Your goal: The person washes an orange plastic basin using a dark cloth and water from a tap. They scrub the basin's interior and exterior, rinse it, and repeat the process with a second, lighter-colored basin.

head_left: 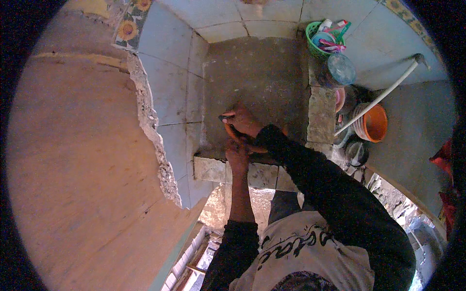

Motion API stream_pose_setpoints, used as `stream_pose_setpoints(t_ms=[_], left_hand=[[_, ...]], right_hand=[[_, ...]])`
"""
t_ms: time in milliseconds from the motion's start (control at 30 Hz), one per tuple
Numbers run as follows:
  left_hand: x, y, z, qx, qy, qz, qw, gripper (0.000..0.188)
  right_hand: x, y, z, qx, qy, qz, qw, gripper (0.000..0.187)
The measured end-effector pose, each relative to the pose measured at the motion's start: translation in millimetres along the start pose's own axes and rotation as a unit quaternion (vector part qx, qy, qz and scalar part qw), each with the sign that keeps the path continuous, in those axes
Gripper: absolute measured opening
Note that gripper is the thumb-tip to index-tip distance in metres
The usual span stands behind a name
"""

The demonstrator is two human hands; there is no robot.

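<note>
Both hands grip an orange-handled tool (229, 127) on the cement slab (257, 82): right hand (245, 121) closed around it, left hand (237, 154) clasped just below; smoothing seemingly underway, needing steady strokes.

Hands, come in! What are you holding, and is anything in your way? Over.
Right hand gripping an orange tool against the grey cement slab. Left hand just below it, grip unclear. Orange bucket and white pipe stand off right, clear.
</note>
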State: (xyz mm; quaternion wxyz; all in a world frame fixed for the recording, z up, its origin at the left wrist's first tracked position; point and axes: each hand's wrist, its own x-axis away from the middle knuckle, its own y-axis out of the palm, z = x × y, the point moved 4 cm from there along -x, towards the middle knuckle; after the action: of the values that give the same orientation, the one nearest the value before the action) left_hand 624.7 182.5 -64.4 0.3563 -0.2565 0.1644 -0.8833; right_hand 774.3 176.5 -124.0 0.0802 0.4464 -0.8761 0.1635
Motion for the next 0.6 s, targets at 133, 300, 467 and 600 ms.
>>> stream_pose_setpoints(t_ms=[133,300,467,600], left_hand=[[-20,-10,-22,-0.01,0.015,0.024,1.0,0.043],[-5,-29,-66,-0.039,-0.019,0.077,0.996,0.037],[12,-3,9,0.205,-0.052,-0.001,0.977,0.041],[10,-13,-10,0.153,-0.071,-0.001,0.986,0.04]], right_hand=[[22,33,-46,0.087,-0.102,0.291,0.947,0.025],[28,3,-18,-0.061,0.038,-0.072,0.995,0.038],[-19,-70,23,0.139,-0.053,0.112,0.983,0.054],[-28,-66,15,0.238,-0.052,0.005,0.97,0.047]])
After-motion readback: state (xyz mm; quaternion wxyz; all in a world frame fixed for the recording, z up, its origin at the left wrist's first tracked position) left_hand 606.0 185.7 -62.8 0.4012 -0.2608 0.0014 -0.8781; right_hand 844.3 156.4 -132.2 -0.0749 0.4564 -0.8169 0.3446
